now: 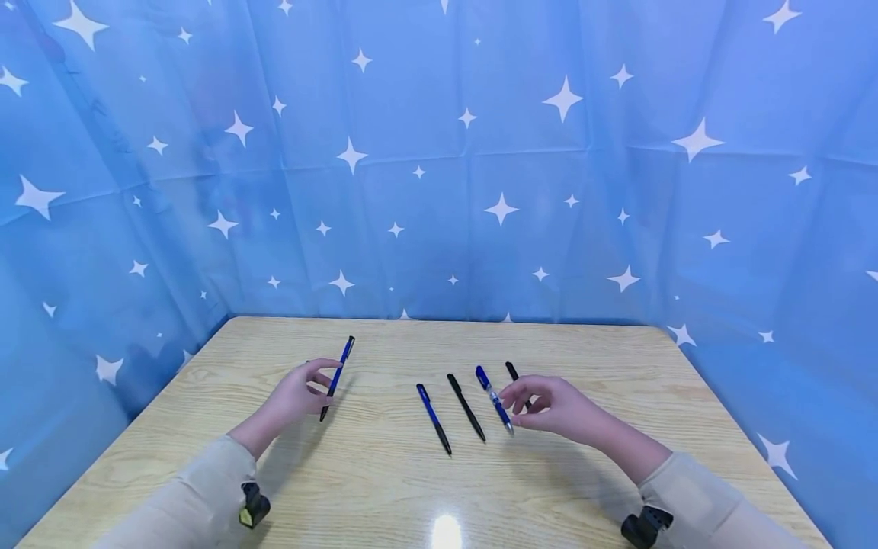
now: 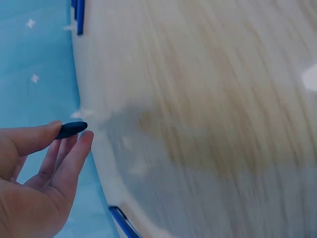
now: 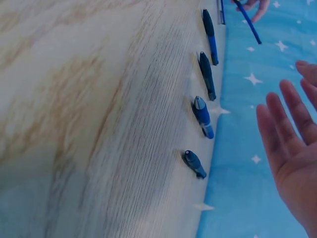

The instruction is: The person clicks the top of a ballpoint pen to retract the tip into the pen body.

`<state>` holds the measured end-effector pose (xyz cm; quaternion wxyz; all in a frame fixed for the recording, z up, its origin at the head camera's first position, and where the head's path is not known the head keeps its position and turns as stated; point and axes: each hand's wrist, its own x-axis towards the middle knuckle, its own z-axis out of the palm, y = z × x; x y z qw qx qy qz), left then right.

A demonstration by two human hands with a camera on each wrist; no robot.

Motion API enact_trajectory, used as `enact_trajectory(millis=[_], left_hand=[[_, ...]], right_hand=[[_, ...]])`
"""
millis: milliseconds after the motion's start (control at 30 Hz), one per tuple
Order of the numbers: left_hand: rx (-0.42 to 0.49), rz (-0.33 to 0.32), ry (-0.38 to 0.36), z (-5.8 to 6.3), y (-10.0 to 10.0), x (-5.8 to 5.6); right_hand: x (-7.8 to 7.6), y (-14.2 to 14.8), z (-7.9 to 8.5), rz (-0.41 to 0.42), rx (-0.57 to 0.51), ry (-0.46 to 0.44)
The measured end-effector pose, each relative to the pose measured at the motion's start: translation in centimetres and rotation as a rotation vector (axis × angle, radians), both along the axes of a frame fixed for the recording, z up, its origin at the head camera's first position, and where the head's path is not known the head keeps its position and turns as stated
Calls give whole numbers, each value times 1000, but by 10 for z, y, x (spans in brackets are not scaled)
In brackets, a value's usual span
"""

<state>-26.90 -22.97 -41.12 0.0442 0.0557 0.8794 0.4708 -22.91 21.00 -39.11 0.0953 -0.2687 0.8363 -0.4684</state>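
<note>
Pens (image 1: 467,409) apart, inside table edges (image 1: 439,324)

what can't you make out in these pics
Head: part of the rightmost pen, behind the right hand.
Head: any print on the held pen, too small.
Left wrist: the lower pen, cut off by the bottom edge.
Right wrist: part of the left hand, cut off by the top edge.

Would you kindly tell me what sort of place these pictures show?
Probably a makeshift recording booth: a star-patterned blue curtain hangs behind and on both sides of a wood-grain table, and small black devices sit on both sleeves.
</note>
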Motion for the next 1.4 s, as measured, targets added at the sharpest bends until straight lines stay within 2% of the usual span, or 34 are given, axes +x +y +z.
enact_trajectory(millis=[300, 500, 600, 833, 1100, 1400], left_hand=[[-50, -24, 6, -8, -26, -7], [-169, -20, -29, -11, -36, -12], [-230, -12, -68, -9, -38, -13], [-286, -2, -157, -4, -41, -16], [-337, -69, -169, -2, -46, -23], [-368, -84, -169, -3, -46, -26]], right_hand=[[-2, -1, -2, 16, 12, 4], [-3, -1, -4, 27, 17, 12], [-4, -1, -4, 28, 16, 13], [-2, -1, -3, 20, 12, -14], [-1, 0, -3, 13, 17, -9], [-2, -2, -3, 14, 22, -13]])
